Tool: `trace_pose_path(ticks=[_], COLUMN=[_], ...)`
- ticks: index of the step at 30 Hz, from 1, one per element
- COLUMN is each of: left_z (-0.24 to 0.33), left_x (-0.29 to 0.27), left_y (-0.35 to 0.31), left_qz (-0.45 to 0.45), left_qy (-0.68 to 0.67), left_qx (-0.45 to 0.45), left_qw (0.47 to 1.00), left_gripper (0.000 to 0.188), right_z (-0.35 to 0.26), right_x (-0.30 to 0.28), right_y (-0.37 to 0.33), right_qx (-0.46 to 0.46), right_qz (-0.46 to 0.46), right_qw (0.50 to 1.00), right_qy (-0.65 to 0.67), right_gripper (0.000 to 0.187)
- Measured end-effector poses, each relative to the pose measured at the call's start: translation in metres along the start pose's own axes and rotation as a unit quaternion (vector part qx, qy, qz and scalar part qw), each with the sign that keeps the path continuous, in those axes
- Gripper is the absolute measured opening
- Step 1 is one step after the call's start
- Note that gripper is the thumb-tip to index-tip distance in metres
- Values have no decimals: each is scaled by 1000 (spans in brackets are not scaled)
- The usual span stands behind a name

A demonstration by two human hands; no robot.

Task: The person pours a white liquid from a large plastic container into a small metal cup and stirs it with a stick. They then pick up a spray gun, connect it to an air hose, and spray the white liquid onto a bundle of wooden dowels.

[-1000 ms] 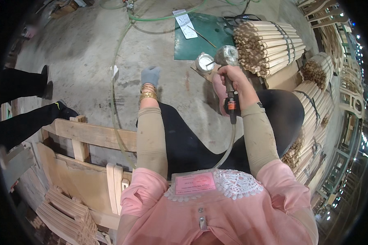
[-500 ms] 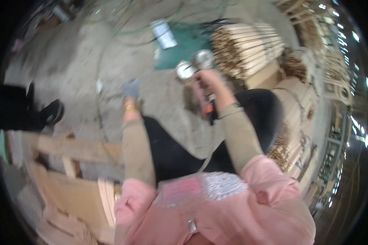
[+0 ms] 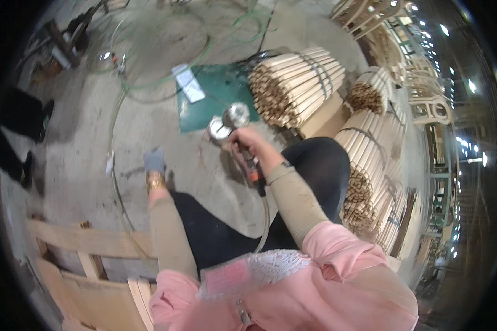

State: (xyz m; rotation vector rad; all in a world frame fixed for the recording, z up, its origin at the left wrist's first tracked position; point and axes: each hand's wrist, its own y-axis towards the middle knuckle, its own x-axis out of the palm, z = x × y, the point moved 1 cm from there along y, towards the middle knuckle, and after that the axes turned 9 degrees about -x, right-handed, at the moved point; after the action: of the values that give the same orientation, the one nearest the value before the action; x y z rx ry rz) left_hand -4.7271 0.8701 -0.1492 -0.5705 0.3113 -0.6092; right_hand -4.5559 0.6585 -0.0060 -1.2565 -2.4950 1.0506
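My right hand [image 3: 247, 139] is wrapped round the handle of an air nail gun [image 3: 237, 117]. Two round, silvery metal parts form its far end, and an orange fitting joins a hose [image 3: 266, 226] that runs back toward my lap. The tool is above the concrete floor, just in front of my bent right knee. A grey glove covers my left hand [image 3: 155, 161], which is held out ahead, apart from the nail gun. Its fingers are too indistinct to make out, and nothing is seen in it.
A green mat [image 3: 196, 118] with a white paper sheet [image 3: 188, 83] lies ahead. Strapped bundles of wooden sticks [image 3: 298, 85] stand at the right. A wooden frame [image 3: 88, 240] sits at lower left, hoses [image 3: 116, 105] trail across the floor, and a person's legs [image 3: 19, 116] are at far left.
My view has turned, so the mat, bundles and hands appear farther left and lower. The nail gun is still in my right hand; my left hand remains stretched out.
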Motion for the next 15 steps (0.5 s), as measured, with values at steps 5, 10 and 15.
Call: trace_pose_path(ticks=[5, 10, 15], left_z=[9, -1, 6], left_x=[37, -10, -6], left_y=[-12, 9, 2], left_qz=[-19, 21, 41], left_qy=[39, 73, 66], left_qx=[-18, 65, 79], left_qw=[999, 995, 994], left_gripper=[35, 33, 31], right_z=[7, 1, 0], right_x=[-33, -2, -4], right_y=[-1, -2, -3], right_qx=[57, 32, 42], right_qz=[29, -2, -12], right_qw=[998, 999, 999], right_qy=[-14, 10, 17], right_gripper=[6, 5, 4])
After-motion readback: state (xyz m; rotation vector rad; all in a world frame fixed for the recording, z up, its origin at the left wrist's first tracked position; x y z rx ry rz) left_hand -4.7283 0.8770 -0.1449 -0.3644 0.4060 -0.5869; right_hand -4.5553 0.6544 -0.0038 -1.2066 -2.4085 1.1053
